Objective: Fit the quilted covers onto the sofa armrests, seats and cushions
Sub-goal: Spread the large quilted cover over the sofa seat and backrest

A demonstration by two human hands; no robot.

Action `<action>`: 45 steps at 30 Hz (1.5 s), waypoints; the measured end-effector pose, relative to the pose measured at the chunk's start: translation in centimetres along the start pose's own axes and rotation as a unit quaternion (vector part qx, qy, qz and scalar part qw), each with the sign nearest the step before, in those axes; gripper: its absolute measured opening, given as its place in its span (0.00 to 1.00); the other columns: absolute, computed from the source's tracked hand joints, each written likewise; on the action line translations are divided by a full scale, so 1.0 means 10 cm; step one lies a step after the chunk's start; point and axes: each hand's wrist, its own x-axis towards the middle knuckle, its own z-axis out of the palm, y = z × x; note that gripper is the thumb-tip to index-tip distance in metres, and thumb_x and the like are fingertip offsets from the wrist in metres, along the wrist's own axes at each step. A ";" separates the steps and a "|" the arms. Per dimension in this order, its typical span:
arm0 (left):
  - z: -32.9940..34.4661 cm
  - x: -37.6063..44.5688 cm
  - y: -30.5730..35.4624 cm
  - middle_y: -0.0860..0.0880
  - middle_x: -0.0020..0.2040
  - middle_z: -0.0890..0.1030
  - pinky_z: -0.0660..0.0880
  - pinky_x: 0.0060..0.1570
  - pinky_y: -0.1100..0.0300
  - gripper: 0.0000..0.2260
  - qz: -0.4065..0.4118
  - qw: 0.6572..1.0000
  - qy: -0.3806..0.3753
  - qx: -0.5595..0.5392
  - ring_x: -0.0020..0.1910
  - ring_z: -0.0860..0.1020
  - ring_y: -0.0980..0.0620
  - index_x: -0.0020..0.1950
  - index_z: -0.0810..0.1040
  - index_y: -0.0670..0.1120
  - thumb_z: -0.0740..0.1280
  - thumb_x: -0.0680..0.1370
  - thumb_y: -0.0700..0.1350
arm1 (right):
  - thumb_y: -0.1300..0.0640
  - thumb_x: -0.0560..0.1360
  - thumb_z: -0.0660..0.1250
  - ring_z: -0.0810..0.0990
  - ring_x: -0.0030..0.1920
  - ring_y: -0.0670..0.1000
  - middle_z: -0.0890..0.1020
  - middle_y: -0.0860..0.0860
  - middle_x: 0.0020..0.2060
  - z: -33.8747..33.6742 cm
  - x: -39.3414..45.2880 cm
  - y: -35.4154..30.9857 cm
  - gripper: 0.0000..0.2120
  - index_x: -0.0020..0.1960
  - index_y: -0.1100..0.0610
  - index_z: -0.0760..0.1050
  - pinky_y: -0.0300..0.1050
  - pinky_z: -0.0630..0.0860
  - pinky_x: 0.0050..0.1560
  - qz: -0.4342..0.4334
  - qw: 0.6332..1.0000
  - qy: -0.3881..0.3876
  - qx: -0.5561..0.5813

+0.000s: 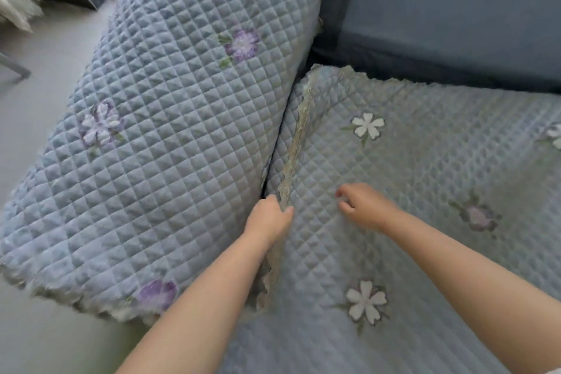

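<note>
Head view, looking down on the sofa, and the left hand (268, 218) sits low in the centre of the frame, fingers curled tight around the lace edge (299, 133) of the seat cover (425, 179), right at the seam where it meets the armrest cover (170, 118). The right hand (362, 206) is just beside it, a little to the right, resting on the seat cover with its fingers bent inward; it is too blurred to say whether they pinch the fabric or simply press it. Two covers are in shot: the armrest cover fills the left and upper centre, draped over the rounded arm with its scalloped hem hanging at lower left, and the seat cover lies flat across the right and bottom. Both are pale blue, stitched in a small diamond quilt, soft and puffy. Count the flowers: three purple blooms on the armrest cover; on the seat cover two white five-petalled ones, one purple, and part of another white one at the right edge. The lace trim is beige and ruffled. At upper right, bare dark blue sofa upholstery (455, 15), smooth and unquilted. Pale floor (45, 76) at the left.
</note>
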 end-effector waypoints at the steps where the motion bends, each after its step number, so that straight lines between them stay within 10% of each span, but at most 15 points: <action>1: -0.04 0.17 0.12 0.41 0.67 0.68 0.68 0.60 0.57 0.22 -0.003 1.000 0.016 -0.020 0.64 0.69 0.44 0.69 0.63 0.38 0.56 0.80 0.51 | 0.60 0.78 0.56 0.74 0.58 0.58 0.77 0.62 0.56 -0.11 0.14 0.07 0.13 0.59 0.64 0.72 0.46 0.67 0.53 -0.002 1.000 0.019 0.001; 9: -0.16 1.08 0.66 0.38 0.66 0.69 0.68 0.60 0.53 0.26 -0.037 0.989 0.117 -0.079 0.65 0.69 0.41 0.66 0.63 0.36 0.58 0.78 0.54 | 0.57 0.77 0.57 0.65 0.67 0.57 0.69 0.59 0.66 -0.60 1.23 0.32 0.19 0.65 0.62 0.66 0.49 0.64 0.65 -0.009 0.992 0.121 -0.030; 19: -0.09 1.83 0.48 0.49 0.70 0.68 0.62 0.64 0.65 0.35 0.034 0.962 0.037 -0.267 0.68 0.67 0.53 0.72 0.62 0.44 0.73 0.69 0.51 | 0.46 0.80 0.49 0.60 0.70 0.58 0.63 0.61 0.69 -1.09 2.45 0.51 0.25 0.70 0.60 0.63 0.51 0.57 0.70 0.068 0.971 0.228 0.017; 27: -0.12 1.77 0.40 0.54 0.66 0.73 0.66 0.67 0.59 0.38 0.094 0.950 -0.007 -0.298 0.64 0.71 0.58 0.70 0.67 0.48 0.70 0.61 0.57 | 0.43 0.80 0.45 0.67 0.66 0.60 0.69 0.61 0.67 -1.27 2.55 0.71 0.27 0.69 0.59 0.65 0.48 0.65 0.61 0.061 0.990 0.125 0.013; 34: -0.26 1.78 0.65 0.47 0.57 0.80 0.75 0.52 0.62 0.17 0.067 0.921 -0.067 -0.378 0.50 0.79 0.54 0.57 0.75 0.48 0.69 0.71 0.52 | 0.51 0.80 0.44 0.71 0.59 0.61 0.72 0.66 0.62 -1.68 2.33 1.08 0.25 0.58 0.67 0.72 0.46 0.65 0.52 0.117 0.983 0.138 0.023; 38: -0.17 1.94 0.75 0.56 0.62 0.73 0.62 0.68 0.62 0.17 0.054 0.919 -0.027 -0.390 0.62 0.71 0.57 0.64 0.71 0.53 0.51 0.80 0.55 | 0.50 0.79 0.46 0.71 0.49 0.56 0.75 0.64 0.58 -1.56 2.48 1.08 0.23 0.41 0.63 0.72 0.43 0.62 0.45 0.141 0.986 0.088 0.020; 45: 0.00 2.21 0.68 0.58 0.67 0.63 0.52 0.58 0.75 0.23 0.063 0.943 -0.065 -0.321 0.70 0.60 0.58 0.75 0.54 0.49 0.46 0.80 0.53 | 0.41 0.75 0.60 0.73 0.58 0.56 0.73 0.56 0.61 -1.84 2.87 0.74 0.26 0.67 0.57 0.68 0.46 0.69 0.57 0.154 0.981 -0.059 0.103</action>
